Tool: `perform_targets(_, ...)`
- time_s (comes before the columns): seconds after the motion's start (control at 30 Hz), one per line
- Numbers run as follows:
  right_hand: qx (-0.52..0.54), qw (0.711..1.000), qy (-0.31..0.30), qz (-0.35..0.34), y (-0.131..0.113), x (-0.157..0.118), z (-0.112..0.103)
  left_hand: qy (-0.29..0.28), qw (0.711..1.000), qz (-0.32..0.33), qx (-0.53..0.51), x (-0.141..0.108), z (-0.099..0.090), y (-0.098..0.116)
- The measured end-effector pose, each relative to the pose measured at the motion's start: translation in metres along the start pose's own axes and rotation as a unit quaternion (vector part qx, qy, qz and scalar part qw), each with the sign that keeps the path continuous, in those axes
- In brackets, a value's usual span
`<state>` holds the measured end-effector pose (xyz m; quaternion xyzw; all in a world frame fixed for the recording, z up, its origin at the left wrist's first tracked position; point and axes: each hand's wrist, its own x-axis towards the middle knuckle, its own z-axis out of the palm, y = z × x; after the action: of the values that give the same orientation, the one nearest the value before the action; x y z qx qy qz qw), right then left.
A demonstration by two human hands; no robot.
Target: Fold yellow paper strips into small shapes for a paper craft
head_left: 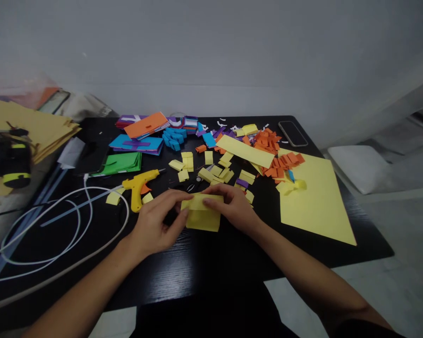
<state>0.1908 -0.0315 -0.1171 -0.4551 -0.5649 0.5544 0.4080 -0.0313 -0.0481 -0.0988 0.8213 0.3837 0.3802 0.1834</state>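
Between my two hands is a small yellow piece of paper (202, 219) with a fold across its upper part. My left hand (160, 219) pinches its left edge between thumb and fingers. On the upper right, my right hand (231, 205) grips it, thumb in front and fingers behind. Just beyond lie several small folded yellow paper pieces (207, 175) and a pair of dark scissors (193, 184), partly hidden by papers and hands. A yellow glue gun (139, 185) lies left of my left hand.
Orange paper pieces (268, 141), a long yellow strip (246, 151) and blue folded pieces (174, 137) spread along the back. Green paper (123, 163) lies left. A large yellow sheet (313, 206) and a phone (293, 134) are right. White cables (88, 220) loop across the left side.
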Motion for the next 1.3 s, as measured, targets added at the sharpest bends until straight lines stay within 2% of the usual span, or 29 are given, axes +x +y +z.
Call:
perform_targets(0.13, -0.002, 1.000, -0.002, 0.012, 0.000, 0.001, 0.000, 0.013, 0.999, -0.041, -0.014, 0.000, 0.005, -0.003)
perform_targets(0.3, -0.079, 0.996, 0.034, -0.013, -0.004, -0.002, 0.005, 0.019, 0.992, -0.109, -0.063, -0.004, 0.015, -0.003)
perform_targets(0.4, -0.094, 0.994, 0.047, -0.032, -0.003, -0.004, 0.008, 0.018, 0.987, -0.128, -0.096, -0.004, 0.018, 0.000)
perform_targets(0.53, -0.118, 0.988, 0.066, -0.070, 0.000, -0.006, 0.011, 0.021, 0.992, -0.106, -0.060, -0.003, 0.019, 0.002)
perform_targets(0.67, -0.180, 0.969, 0.108, -0.128, 0.002, -0.009, 0.016, 0.032, 0.998, -0.058, 0.015, -0.002, 0.020, 0.004)
perform_targets(0.77, -0.201, 0.962, 0.128, -0.135, 0.003, -0.010, 0.019, 0.024, 0.999, -0.029, 0.033, -0.002, 0.022, 0.006)
perform_targets(0.87, -0.198, 0.964, 0.136, -0.117, 0.003, -0.009, 0.019, 0.001, 0.999, -0.035, 0.018, -0.003, 0.023, 0.006)
perform_targets(1.17, -0.129, 0.979, 0.145, -0.065, 0.005, -0.007, 0.013, -0.062, 0.984, -0.137, -0.098, -0.007, 0.019, -0.002)
perform_targets(1.3, -0.093, 0.984, 0.134, -0.076, 0.008, -0.005, 0.013, -0.053, 0.971, -0.185, -0.138, -0.004, 0.019, -0.004)
